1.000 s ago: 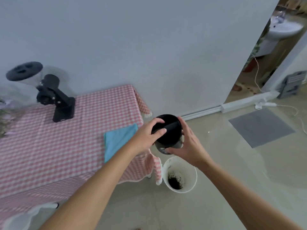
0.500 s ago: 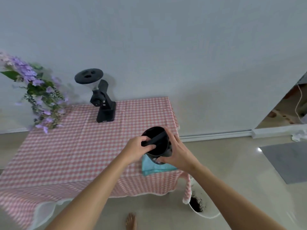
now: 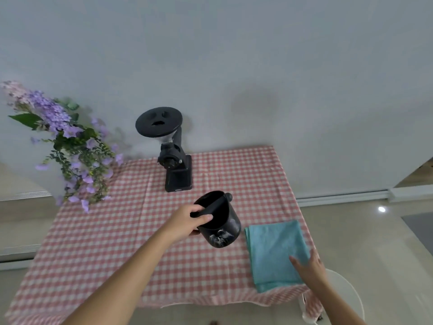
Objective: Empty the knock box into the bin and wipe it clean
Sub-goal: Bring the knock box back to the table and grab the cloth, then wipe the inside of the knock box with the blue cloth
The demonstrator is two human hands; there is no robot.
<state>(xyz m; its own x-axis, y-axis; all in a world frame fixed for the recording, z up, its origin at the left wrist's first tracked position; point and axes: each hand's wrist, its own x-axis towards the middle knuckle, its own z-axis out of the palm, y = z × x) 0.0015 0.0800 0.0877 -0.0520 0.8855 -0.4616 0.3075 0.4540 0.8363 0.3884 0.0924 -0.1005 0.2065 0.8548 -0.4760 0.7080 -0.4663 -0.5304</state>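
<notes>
We noted the table [image 3: 117, 242], covered in a pink-and-white checked cloth, set against a plain pale wall, with the white round plastic bin [image 3: 349, 294] on the floor below its near right corner, mostly hidden by the cloth's overhang and the right arm. At the far edge stood a black coffee grinder with a wide round hopper lid [image 3: 174, 160], and at the far left corner a spray of purple artificial flowers [image 3: 70, 148].

A folded turquoise cleaning cloth [image 3: 274, 249] lay flat along the right edge, its long axis running from far to near. The black cylindrical knock box with its crossbar [image 3: 219, 219] sat tilted just left of that cloth, mouth turned up and toward us; whether its base touched the table we could not tell.

The left hand [image 3: 187, 222] was clasped on the box's near rim and bar end. The right hand [image 3: 309, 265] was spread flat, fingers loose and holding nothing, resting on the cloth's near right corner.

We judged wiping to be next: the right hand is nearer the cloth and would carry it left to the box.
</notes>
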